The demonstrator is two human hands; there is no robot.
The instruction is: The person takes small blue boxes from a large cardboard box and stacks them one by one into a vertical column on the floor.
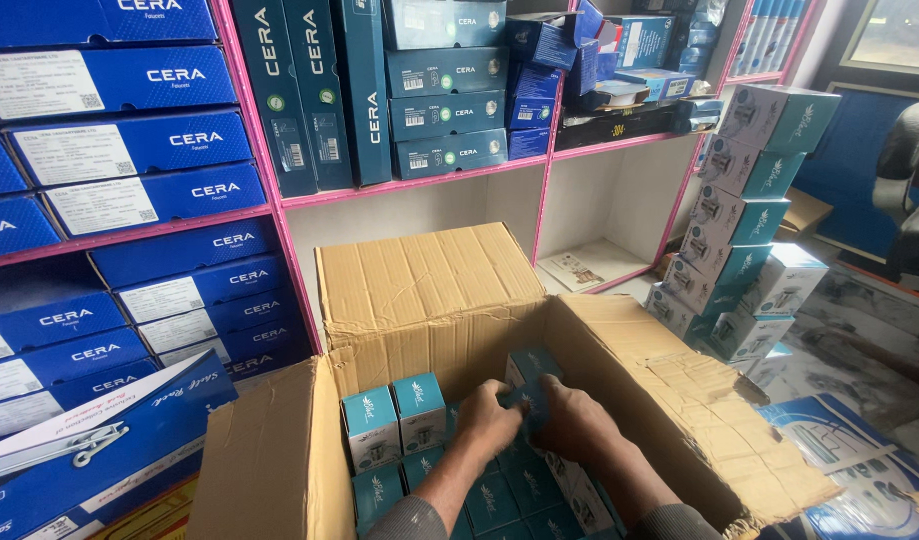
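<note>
Fingers (507,398) of both hands clasp one teal box (531,368) — between them.

We see an open brown cardboard carton (429,300) near the middle of the scene, its flaps spread wide, the far flap standing up against the shelves. Inside lie many small teal and white boxes (499,495), packed tightly in rows. Two of them (394,420) stand upright at the left, higher than the rest. One teal box (529,375) sits upright at the far wall, gripped between both hands
</note>
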